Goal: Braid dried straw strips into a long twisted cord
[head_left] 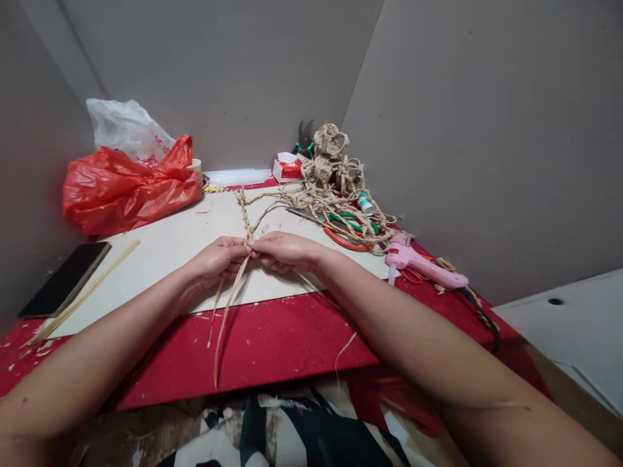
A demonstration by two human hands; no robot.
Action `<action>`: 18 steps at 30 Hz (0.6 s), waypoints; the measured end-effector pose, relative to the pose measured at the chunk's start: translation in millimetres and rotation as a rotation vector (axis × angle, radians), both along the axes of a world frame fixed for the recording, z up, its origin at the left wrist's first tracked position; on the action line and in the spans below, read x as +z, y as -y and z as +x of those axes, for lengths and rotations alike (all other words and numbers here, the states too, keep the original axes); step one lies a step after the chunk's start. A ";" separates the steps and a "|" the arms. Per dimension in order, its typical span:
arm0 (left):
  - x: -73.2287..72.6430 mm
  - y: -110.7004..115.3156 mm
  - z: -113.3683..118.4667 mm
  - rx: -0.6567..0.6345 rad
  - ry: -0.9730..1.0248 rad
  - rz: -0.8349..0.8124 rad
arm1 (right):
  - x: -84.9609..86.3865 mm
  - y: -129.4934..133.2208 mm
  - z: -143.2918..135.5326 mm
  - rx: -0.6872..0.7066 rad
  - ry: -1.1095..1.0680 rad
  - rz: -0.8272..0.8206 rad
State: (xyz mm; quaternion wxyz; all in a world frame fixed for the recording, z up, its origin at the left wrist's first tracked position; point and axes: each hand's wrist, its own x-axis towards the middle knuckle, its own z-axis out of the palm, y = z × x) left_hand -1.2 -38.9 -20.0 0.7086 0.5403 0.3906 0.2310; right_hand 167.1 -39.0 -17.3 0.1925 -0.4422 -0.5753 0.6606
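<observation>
My left hand and my right hand meet over the front part of a white board. Both are closed, pinching the near end of a braided straw cord, where loose straw strands come out. The longest strands hang toward me past the board's edge, over the red tablecloth. Beyond my fingers the braid runs away from me and joins a tangled heap of the same cord. My fingertips partly hide the point where the strands cross.
A phone and loose straw strips lie at left, below a red plastic bag. Behind are clear sticks, a tissue pack and pliers. Orange-handled scissors and a pink glue gun are at right.
</observation>
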 end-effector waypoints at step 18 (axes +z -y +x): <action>9.9 23.3 0.7 0.027 -0.915 0.983 | -14.5 7.0 -19.0 -0.303 -0.078 -0.009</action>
